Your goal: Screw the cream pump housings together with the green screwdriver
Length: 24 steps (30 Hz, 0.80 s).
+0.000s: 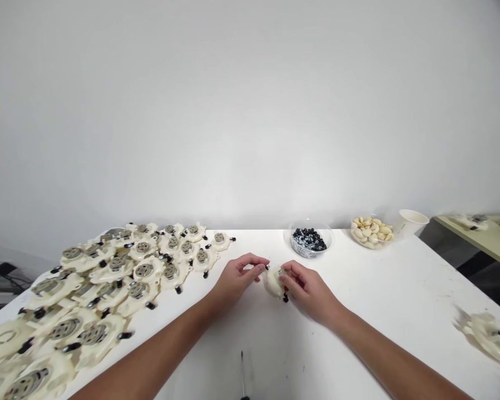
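Observation:
In the middle of the table I hold a cream plastic motor housing point(271, 284) up in front of me. My right hand point(306, 286) is closed around its right side, the fingers covering part of the metal motor. At the housing's upper left is a small black piece point(267, 267), pinched by the thumb and forefinger of my left hand point(239, 278). A second black piece point(285, 298) sticks out at the lower right. Closer to me lies a screwdriver point(242, 375), its dark handle cut off by the frame edge.
Many similar motor housings point(144, 270) are piled across the left of the white table point(358, 303). Toward the back stand a bowl of small black parts point(309, 240), a bowl of cream pieces point(371, 232) and a tilted paper cup point(412, 221). Another housing point(494, 339) lies at far right.

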Each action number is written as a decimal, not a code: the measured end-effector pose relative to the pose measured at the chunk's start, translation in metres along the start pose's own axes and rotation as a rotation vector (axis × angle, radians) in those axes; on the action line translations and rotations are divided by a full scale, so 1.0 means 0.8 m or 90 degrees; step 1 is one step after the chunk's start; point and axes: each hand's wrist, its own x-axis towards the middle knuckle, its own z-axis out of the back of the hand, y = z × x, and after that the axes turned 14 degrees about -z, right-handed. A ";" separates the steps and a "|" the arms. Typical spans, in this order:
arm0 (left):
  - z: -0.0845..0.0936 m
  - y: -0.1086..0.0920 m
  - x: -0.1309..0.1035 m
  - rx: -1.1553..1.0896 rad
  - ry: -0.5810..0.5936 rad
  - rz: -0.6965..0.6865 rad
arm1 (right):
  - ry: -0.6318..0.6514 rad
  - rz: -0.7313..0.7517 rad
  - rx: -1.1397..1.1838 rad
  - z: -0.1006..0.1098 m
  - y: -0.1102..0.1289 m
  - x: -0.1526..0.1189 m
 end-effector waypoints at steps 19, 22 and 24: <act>-0.006 0.016 0.003 -0.095 0.014 0.001 | -0.039 -0.012 -0.030 0.005 -0.004 0.004; -0.005 0.017 0.003 -0.080 0.013 -0.008 | -0.169 0.038 -0.101 0.016 0.004 -0.002; -0.005 0.017 0.003 -0.070 0.009 -0.011 | -0.229 0.087 -0.145 0.014 0.009 -0.021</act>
